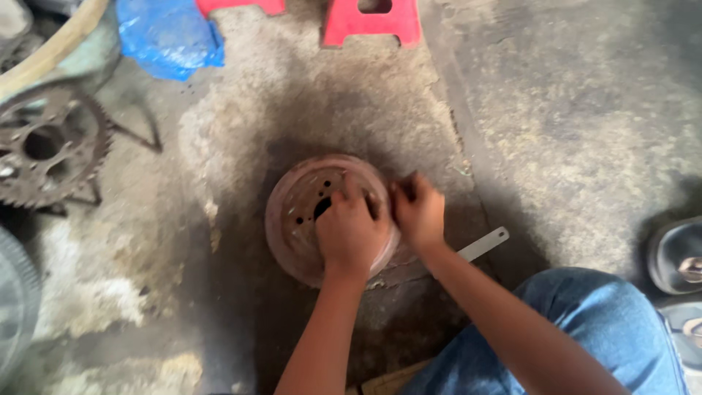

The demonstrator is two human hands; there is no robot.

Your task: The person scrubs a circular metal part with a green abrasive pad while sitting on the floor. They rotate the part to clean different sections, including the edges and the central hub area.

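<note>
A round rusty reddish metal drum (300,208) with several small holes lies flat on the concrete floor in the middle of the view. My left hand (351,230) rests inside the drum, fingers curled over its inner face near the central hole. My right hand (417,212) presses against the drum's right rim, fingers closed against the edge. Whether either hand holds a small part is hidden by the fingers. My knee in blue jeans (585,329) is at the lower right.
A flat grey metal strip (484,245) lies on the floor right of the drum. A large toothed sprocket (47,146) stands at the left. A blue plastic bag (168,33) and red stool legs (373,22) are at the top. A sandal (676,256) sits at the right edge.
</note>
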